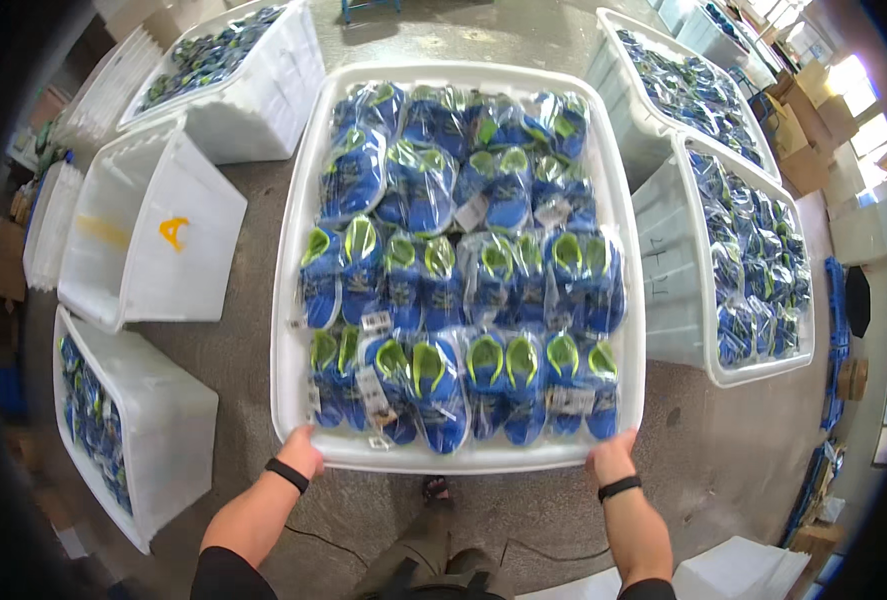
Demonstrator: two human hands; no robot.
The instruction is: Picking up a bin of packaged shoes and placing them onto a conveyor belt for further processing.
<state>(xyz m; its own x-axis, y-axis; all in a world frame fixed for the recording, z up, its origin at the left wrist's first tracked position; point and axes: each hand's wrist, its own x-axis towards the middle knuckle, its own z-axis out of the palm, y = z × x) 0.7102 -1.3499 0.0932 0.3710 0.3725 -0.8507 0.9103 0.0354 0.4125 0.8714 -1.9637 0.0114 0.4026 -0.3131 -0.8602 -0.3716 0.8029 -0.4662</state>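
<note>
A large white plastic tub stands in front of me, filled with rows of blue shoes with lime-green linings. The shoes are wrapped in clear plastic bags, some with white labels. At its near left corner my left hand is closed on the rim. My right hand grips the near right corner in the same way. The fingers of both hands are partly hidden by the rim. Each wrist wears a black band.
At left are a bare-looking white tub with a yellow mark and two filled tubs. More filled tubs line the right. Cardboard boxes stand far right. A dark cable crosses the concrete floor by my feet.
</note>
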